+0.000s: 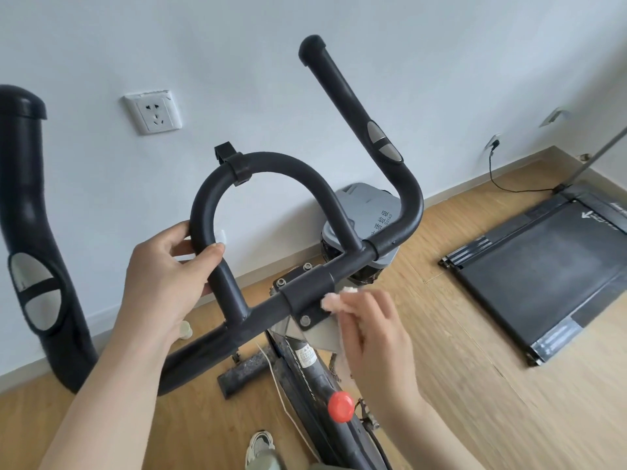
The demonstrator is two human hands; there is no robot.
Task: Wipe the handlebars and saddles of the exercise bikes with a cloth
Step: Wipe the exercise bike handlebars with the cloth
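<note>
They're on the handlebar step: the right hand (373, 330), fingers curled round a bunched pale cloth (330, 301), presses it against the centre clamp (305, 286) at its fingertips. The left hand (169, 269) is wrapped round the inner loop of the handlebars (271, 161), steadying them. Next, I'd guess, the cloth must travel along the bar past the right hand, up the far grip (339, 89); no saddle is in view.

One wide-angle, head-worn view looks forward and down, close over the handlebars (268, 304) at centre frame, facing a wall (237, 62).
</note>
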